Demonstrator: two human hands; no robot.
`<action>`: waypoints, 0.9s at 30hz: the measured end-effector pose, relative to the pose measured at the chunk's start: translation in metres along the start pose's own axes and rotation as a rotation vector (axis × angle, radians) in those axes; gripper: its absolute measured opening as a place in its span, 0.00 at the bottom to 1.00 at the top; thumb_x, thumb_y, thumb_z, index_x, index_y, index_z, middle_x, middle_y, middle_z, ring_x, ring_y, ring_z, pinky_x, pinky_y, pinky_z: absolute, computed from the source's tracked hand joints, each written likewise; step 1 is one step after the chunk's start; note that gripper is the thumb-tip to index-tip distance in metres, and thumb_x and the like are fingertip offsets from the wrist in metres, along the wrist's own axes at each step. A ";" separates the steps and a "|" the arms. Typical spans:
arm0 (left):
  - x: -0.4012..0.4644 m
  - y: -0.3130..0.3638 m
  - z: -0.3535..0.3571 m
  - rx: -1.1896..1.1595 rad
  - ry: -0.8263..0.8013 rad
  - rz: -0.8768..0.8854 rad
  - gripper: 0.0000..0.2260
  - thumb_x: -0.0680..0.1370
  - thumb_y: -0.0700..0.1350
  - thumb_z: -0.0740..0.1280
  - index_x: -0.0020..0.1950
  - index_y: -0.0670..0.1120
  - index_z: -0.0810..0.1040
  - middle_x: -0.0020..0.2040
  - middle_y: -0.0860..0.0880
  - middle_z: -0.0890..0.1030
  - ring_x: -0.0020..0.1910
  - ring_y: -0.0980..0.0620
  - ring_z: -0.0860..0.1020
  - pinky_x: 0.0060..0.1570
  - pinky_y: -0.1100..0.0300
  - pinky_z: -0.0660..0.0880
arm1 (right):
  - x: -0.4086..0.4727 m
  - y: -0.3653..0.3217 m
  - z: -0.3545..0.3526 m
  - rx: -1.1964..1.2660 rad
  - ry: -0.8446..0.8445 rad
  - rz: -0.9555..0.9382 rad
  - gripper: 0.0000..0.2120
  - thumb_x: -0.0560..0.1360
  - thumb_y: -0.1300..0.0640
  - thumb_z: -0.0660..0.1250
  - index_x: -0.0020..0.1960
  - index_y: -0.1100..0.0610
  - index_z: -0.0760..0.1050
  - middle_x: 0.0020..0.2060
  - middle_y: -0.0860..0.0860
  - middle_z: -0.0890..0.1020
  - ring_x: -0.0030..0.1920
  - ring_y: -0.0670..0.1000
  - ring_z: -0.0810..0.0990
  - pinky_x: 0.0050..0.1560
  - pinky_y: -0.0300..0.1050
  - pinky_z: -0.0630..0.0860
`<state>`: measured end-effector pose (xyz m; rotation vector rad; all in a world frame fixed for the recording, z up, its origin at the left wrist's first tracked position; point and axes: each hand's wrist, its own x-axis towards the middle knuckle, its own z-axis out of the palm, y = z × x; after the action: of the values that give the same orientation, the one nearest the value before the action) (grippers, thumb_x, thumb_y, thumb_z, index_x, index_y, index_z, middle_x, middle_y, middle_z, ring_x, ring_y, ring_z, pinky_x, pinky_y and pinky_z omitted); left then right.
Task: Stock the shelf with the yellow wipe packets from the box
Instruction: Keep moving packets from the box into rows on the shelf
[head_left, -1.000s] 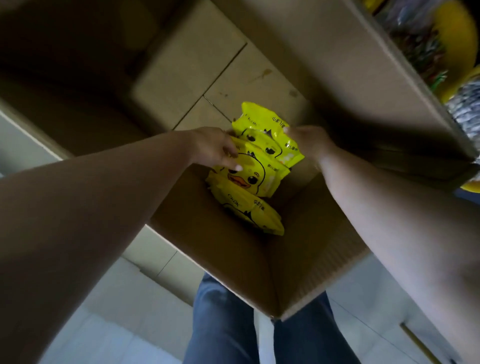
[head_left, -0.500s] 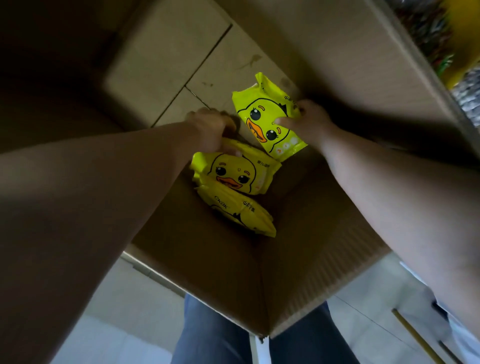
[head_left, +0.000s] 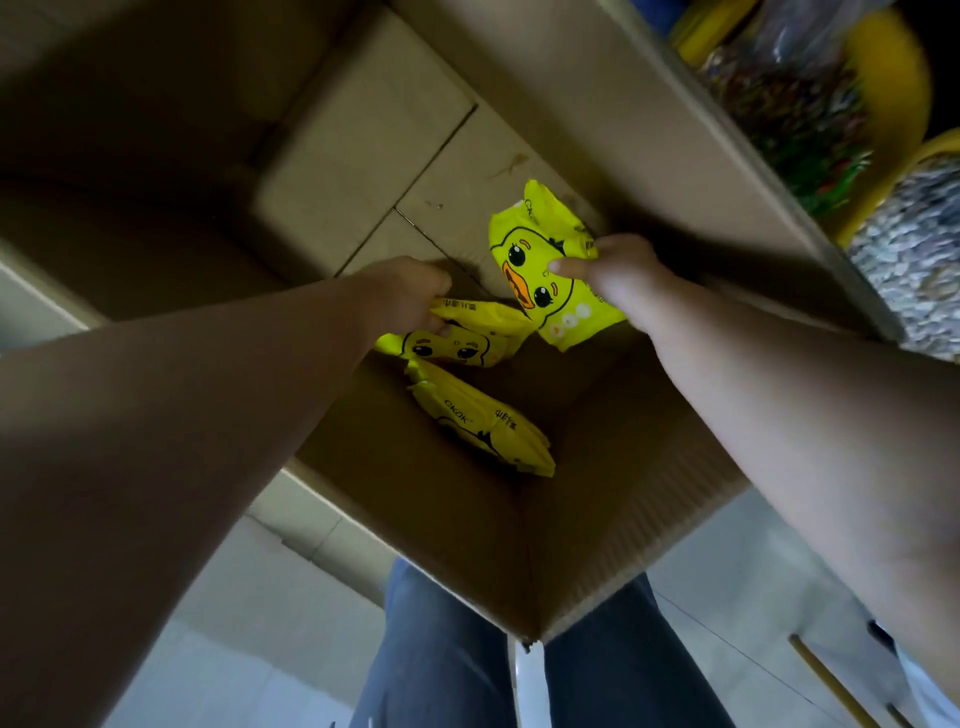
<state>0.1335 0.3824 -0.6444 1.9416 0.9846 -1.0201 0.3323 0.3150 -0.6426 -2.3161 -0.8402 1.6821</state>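
Inside the cardboard box (head_left: 441, 499): right hand (head_left: 623, 280) gripping one raised packet (head_left: 540, 270); left hand (head_left: 410, 296) pinching another packet (head_left: 467, 317) below

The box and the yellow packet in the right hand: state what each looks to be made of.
Box: corrugated cardboard, matte brown; fluted ribbing shows on the inner wall and the flaps fold at creased edges.
Yellow packet gripped by the right hand: probably thin plastic film, glossy, printed with a duck face; it wrinkles and bends under the fingers, and its top edge looks crimped. The contents are hidden.
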 end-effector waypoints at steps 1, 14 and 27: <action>-0.008 -0.003 -0.007 -0.024 0.038 -0.014 0.18 0.73 0.51 0.68 0.57 0.40 0.72 0.56 0.41 0.76 0.55 0.42 0.74 0.46 0.57 0.68 | -0.008 -0.003 -0.001 0.017 0.009 -0.004 0.18 0.74 0.55 0.67 0.59 0.64 0.76 0.54 0.61 0.80 0.48 0.51 0.76 0.41 0.38 0.66; -0.192 -0.003 -0.067 -1.399 0.349 -0.190 0.17 0.71 0.45 0.71 0.58 0.43 0.76 0.45 0.47 0.84 0.44 0.48 0.82 0.49 0.49 0.78 | -0.160 -0.053 -0.050 0.430 0.057 -0.034 0.10 0.72 0.58 0.69 0.52 0.59 0.78 0.50 0.62 0.82 0.47 0.58 0.82 0.53 0.57 0.78; -0.351 0.103 -0.002 -2.059 0.249 0.243 0.25 0.59 0.50 0.79 0.54 0.44 0.80 0.44 0.44 0.85 0.42 0.48 0.83 0.37 0.54 0.80 | -0.320 -0.061 -0.090 0.514 0.021 -0.238 0.02 0.73 0.59 0.68 0.44 0.53 0.80 0.41 0.50 0.82 0.44 0.52 0.81 0.52 0.50 0.77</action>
<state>0.0840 0.2364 -0.3123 0.3202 1.0433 0.5113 0.3261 0.2153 -0.3200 -1.8096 -0.5648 1.5440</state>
